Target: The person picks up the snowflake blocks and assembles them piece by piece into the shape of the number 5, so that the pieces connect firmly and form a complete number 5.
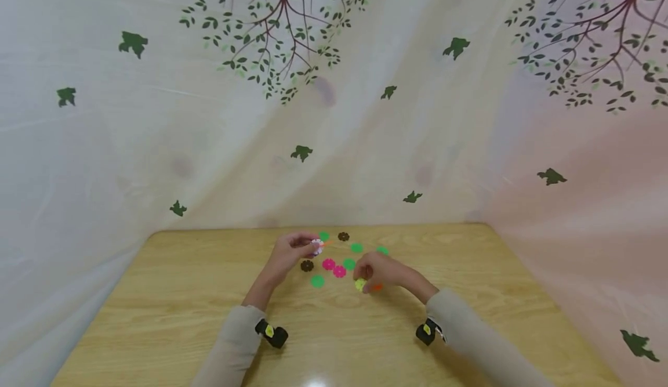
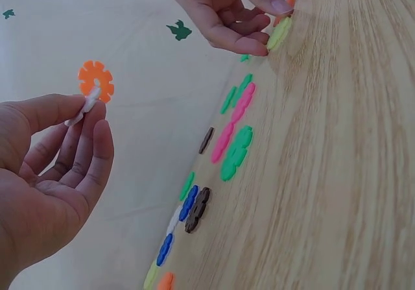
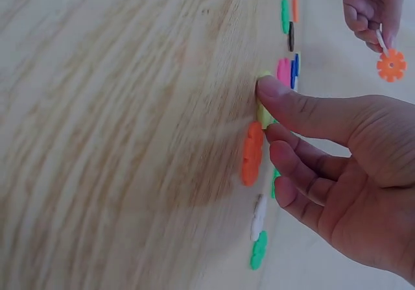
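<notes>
In the left wrist view, my left hand pinches a white notched plastic disc between thumb and fingers, held above the table. An orange notched disc is joined to the white one, standing across it. My right hand is low over the table and pinches a yellow notched disc by thumb and fingertips. Beside that yellow disc lies another orange disc, flat on the wood. The two hands are apart, with loose discs between them.
Scattered on the wooden table are pink, green and brown discs. Blue ones show in the left wrist view. A white disc lies past the orange one. A leaf-printed cloth hangs behind.
</notes>
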A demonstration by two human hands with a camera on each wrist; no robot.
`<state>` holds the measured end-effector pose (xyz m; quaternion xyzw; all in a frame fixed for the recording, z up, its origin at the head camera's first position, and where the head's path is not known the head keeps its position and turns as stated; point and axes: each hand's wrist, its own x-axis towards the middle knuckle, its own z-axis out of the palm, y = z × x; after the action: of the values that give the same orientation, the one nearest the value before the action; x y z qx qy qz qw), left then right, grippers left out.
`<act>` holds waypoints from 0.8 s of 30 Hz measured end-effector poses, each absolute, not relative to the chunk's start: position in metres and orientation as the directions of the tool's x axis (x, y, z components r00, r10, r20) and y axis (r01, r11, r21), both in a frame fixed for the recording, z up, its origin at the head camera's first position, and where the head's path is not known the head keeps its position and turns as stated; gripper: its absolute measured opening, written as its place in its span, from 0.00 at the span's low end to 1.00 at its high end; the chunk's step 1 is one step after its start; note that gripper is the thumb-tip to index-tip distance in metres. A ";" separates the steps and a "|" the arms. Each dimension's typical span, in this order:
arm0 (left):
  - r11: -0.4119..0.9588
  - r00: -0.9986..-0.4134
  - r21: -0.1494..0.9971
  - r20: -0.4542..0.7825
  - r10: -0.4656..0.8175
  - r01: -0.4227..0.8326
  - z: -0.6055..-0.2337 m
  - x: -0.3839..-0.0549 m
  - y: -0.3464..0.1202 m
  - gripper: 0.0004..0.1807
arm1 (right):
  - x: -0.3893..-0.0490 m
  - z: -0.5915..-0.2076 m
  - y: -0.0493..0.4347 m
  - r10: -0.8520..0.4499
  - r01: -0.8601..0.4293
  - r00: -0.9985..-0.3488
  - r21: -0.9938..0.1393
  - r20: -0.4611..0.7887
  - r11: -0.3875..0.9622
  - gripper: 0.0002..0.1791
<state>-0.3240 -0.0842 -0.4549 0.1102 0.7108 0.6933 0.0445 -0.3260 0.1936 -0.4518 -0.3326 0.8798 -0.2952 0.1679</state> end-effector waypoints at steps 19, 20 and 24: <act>0.036 -0.961 0.989 0.131 0.241 0.144 -0.459 -0.325 -0.085 0.15 | -0.335 -0.445 0.179 -0.520 -0.428 -0.840 -0.779 0.156 0.458 0.10; 0.039 -0.961 0.988 0.136 0.240 0.149 -0.459 -0.325 -0.086 0.14 | -0.336 -0.443 0.177 -0.495 -0.415 -0.853 -0.792 0.166 0.449 0.11; 0.032 -0.961 0.989 0.131 0.242 0.143 -0.460 -0.325 -0.086 0.13 | -0.338 -0.439 0.170 -0.417 -0.366 -0.887 -0.854 0.199 0.371 0.12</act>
<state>-0.3247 -0.0859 -0.4598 0.1340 0.7173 0.6828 0.0362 -0.3380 0.1700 -0.4388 -0.2367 0.8274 -0.5086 0.0253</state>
